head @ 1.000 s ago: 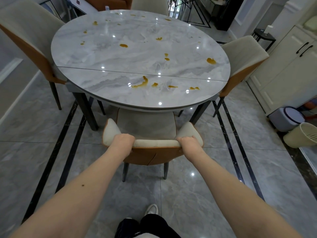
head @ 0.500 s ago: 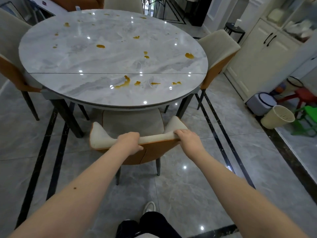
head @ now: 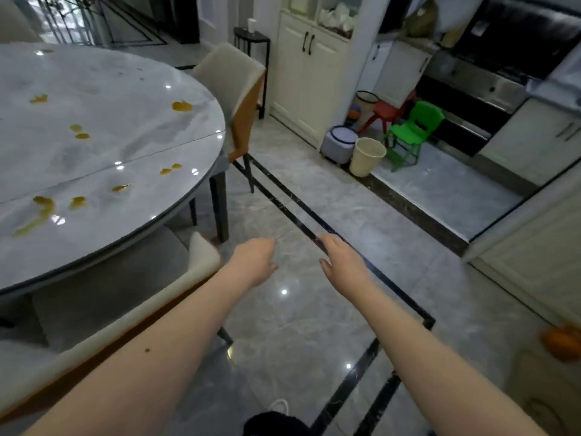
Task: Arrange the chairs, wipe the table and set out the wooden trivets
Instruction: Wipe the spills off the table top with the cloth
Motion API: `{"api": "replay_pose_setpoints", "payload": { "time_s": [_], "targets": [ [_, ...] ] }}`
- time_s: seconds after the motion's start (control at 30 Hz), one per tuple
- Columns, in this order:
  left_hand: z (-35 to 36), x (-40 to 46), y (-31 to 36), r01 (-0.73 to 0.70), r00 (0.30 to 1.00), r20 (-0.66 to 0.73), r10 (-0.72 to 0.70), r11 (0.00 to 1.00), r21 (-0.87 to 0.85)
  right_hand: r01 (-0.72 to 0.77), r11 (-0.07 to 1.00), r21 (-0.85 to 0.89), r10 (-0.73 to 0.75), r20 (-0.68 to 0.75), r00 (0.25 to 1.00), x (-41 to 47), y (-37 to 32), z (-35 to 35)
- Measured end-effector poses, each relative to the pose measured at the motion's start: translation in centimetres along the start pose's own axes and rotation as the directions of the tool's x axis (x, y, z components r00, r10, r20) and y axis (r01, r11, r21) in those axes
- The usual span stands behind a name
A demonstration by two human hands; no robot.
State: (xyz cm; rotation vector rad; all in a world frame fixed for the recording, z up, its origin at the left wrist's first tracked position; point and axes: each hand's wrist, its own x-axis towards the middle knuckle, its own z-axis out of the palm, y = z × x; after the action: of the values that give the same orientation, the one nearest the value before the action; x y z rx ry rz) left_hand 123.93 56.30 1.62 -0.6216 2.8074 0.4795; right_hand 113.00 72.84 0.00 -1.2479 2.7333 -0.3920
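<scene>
Both hands are free and empty over the glossy grey marble-look floor (head: 314, 325), which is crossed by thin black inlay stripes. The left hand (head: 254, 262) hangs loosely curled, fingers bent downward, holding nothing, just right of the near chair (head: 125, 297). That chair, with its cream upholstered seat and curved backrest over an orange shell, is tucked under the near edge of the round table (head: 110, 127). The right hand (head: 341, 262) is spread and relaxed, palm down, also gripping nothing, well apart from any furniture. The tabletop is polished grey-white stone with a seam across it, dotted with amber spills (head: 44, 212) (sticky-looking, and plenty of them). A second cream-and-orange chair (head: 234, 86) stands at the far right rim of the table. Farther right, by the cream cabinets (head: 309, 77), sit a pale ribbed wastebasket (head: 366, 157) and a small green plastic chair (head: 412, 133). No trivets are in view.
</scene>
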Motion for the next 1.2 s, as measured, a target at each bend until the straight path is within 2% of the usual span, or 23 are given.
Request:
{"api": "replay_pose_setpoints", "payload": {
  "time_s": [0.2, 0.27, 0.37, 0.43, 0.53, 0.57, 0.6, 0.73, 0.77, 0.93, 1.03, 1.07, 1.17, 1.2],
  "targets": [
    [-0.5, 6.0, 10.3, -0.326, 0.945, 0.022, 0.326, 0.945, 0.016, -0.261, 0.965, 0.034, 0.263, -0.111, 0.958, -2.5, 8.9, -3.5],
    [-0.3, 7.2, 13.1, -0.383, 0.924, 0.013, 0.383, 0.924, 0.013, -0.331, 0.943, 0.04, 0.333, -0.144, 0.932, -3.9, 10.7, -4.5],
    [0.6, 8.4, 18.9, -0.532, 0.846, 0.047, 0.531, 0.846, 0.015, -0.454, 0.887, 0.082, 0.46, -0.214, 0.862, -7.4, 14.1, -6.1],
    [1.5, 8.7, 23.0, -0.636, 0.769, 0.107, 0.63, 0.772, 0.022, -0.561, 0.821, 0.108, 0.567, -0.268, 0.779, -10.7, 15.6, -7.1],
    [2.7, 8.4, 28.6, -0.783, 0.615, 0.181, 0.768, 0.622, 0.019, -0.706, 0.696, 0.131, 0.703, -0.323, 0.633, -15.5, 16.4, -8.3],
    [3.3, 7.7, 31.1, -0.837, 0.536, 0.217, 0.816, 0.547, 0.015, -0.763, 0.631, 0.142, 0.756, -0.335, 0.563, -17.8, 16.5, -8.7],
    [3.5, 7.4, 32.2, -0.861, 0.497, 0.242, 0.834, 0.509, 0.014, -0.791, 0.595, 0.142, 0.78, -0.338, 0.526, -18.9, 16.2, -8.8],
    [5.4, 4.2, 37.5, -0.967, 0.229, 0.361, 0.904, 0.252, -0.02, -0.92, 0.334, 0.204, 0.899, -0.364, 0.246, -25.4, 14.4, -8.8],
    [5.8, 3.1, 38.7, -0.985, 0.144, 0.384, 0.912, 0.17, -0.036, -0.939, 0.244, 0.241, 0.92, -0.363, 0.146, -26.9, 13.4, -8.9],
    [8.0, -3.6, 41.5, -0.98, -0.159, 0.421, 0.893, -0.093, -0.173, -0.935, -0.077, 0.345, 0.906, -0.368, -0.211, -32.9, 6.6, -8.3],
    [9.7, -8.4, 41.5, -0.935, -0.343, 0.433, 0.834, -0.262, -0.237, -0.891, -0.225, 0.394, 0.856, -0.357, -0.374, -36.1, 2.1, -7.0],
    [10.3, -10.8, 41.3, -0.908, -0.412, 0.434, 0.801, -0.325, -0.263, -0.86, -0.295, 0.417, 0.825, -0.344, -0.449, -37.6, 0.1, -6.5],
    [11.8, -17.0, 40.6, -0.834, -0.552, 0.441, 0.708, -0.451, -0.318, -0.765, -0.435, 0.475, 0.733, -0.306, -0.607, -41.0, -5.5, -4.9],
    [12.1, -18.5, 40.4, -0.811, -0.584, 0.436, 0.684, -0.481, -0.333, -0.743, -0.458, 0.489, 0.714, -0.296, -0.635, -41.8, -6.8, -4.4]
  ]
}}
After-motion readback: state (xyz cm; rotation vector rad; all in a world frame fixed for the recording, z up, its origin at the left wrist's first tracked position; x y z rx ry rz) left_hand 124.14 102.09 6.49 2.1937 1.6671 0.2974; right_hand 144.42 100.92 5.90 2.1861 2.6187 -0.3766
